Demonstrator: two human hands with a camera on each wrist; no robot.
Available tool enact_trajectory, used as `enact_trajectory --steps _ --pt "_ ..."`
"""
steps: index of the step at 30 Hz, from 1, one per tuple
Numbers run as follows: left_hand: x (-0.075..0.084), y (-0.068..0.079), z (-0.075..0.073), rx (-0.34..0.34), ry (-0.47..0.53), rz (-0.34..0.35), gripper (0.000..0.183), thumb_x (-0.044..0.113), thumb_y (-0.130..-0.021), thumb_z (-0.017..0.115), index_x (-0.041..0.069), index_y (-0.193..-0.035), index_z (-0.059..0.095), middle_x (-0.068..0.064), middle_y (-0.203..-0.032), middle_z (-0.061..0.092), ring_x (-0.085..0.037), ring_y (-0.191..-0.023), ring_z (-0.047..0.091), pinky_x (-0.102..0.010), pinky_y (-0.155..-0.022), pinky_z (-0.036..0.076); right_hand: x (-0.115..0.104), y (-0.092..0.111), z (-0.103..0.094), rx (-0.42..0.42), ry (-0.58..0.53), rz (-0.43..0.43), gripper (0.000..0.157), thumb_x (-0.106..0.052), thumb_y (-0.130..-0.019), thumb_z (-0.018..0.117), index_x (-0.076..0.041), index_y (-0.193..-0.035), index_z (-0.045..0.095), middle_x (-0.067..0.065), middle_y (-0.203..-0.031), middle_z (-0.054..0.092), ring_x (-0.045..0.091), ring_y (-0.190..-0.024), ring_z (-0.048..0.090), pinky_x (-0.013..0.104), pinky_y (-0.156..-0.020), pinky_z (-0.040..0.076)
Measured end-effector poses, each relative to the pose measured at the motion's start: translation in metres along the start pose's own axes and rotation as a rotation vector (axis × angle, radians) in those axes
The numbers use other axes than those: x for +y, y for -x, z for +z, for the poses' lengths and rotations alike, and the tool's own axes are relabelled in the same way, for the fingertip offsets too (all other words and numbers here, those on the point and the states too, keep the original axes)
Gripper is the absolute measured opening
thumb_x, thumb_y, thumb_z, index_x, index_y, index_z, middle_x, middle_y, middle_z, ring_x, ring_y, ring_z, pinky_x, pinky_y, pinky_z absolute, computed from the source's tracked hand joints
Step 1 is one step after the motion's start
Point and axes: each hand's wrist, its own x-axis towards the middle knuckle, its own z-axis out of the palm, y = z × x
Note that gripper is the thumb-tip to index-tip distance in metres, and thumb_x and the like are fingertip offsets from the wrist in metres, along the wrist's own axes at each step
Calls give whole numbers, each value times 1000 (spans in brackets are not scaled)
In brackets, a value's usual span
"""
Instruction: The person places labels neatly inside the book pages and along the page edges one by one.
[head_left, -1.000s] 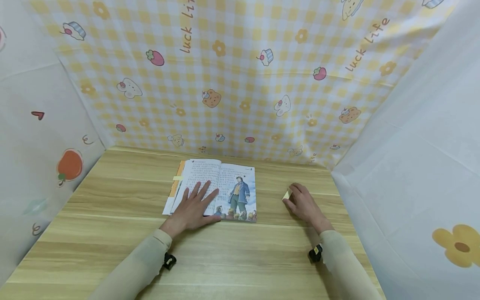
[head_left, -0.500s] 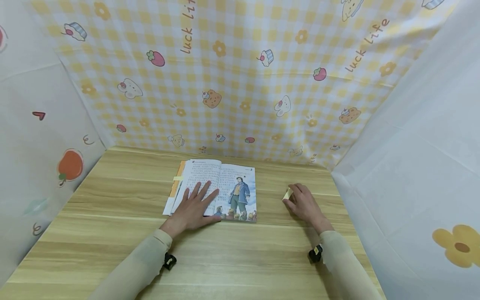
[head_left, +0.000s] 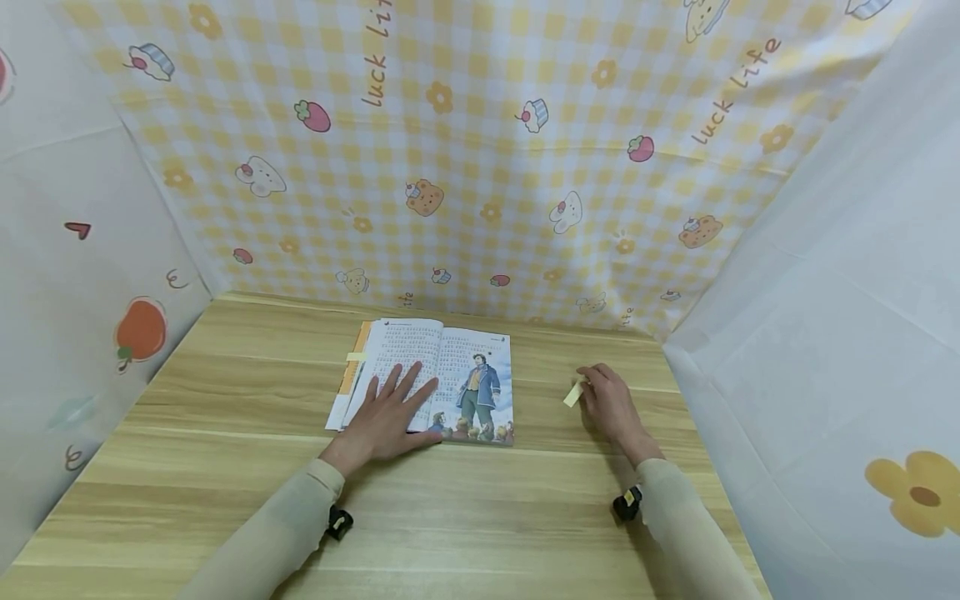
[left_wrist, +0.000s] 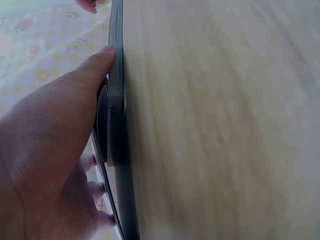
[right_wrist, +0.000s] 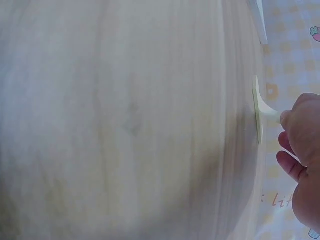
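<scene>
An open book (head_left: 408, 342) lies on the table, text on its left page and a picture of a man in a blue coat on the right. Across its lower left page my left hand (head_left: 384, 421) rests with spread fingers, the thumb along the bottom edge. To the right, my right hand (head_left: 613, 408) pinches the raised end of a pale yellow sticky note (right_wrist: 270, 112). That sheet curves up from a thin sticky note pad (head_left: 573, 395) lying on the table, one end still joined to it. Part of the pad is hidden by the fingers.
A pale yellow tab (head_left: 356, 357) sticks out from the book's left side, over an orange cover edge. The wooden table (head_left: 480, 517) ends at a yellow checked cloth (head_left: 487, 167) behind, with white cloth on both sides.
My right hand's thumb and fingers have shifted on the pad, baring more of it, and the top sheet is lifted at one end. The left hand and the book have not moved.
</scene>
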Motion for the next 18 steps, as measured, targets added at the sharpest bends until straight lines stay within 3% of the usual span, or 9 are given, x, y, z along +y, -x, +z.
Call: enact_trajectory --steps 5,13,18 --pt "0 0 0 -1 0 0 95 68 -104 71 20 -179 37 -20 -190 17 -54 -175 15 -86 -134 16 -2 -4 -1 24 -62 82 25 13 -95 80 11 -120 78 21 -95 79 31 -82 76 41 -70 64" --pt "-1 0 0 -4 11 -2 95 68 -105 71 21 -179 36 -19 -191 16 -54 -176 13 -86 -134 14 -3 -7 -2 1 -173 298 10 2 -97 83 5 -106 80 16 -91 81 26 -81 76 23 -69 57" --pt "-1 0 1 -4 11 -2 95 68 -105 70 21 -179 36 -19 -191 15 -54 -176 13 -86 -134 14 -3 -6 -2 -19 -180 348 7 -4 -99 85 -1 -98 80 14 -89 81 20 -78 73 20 -69 54"
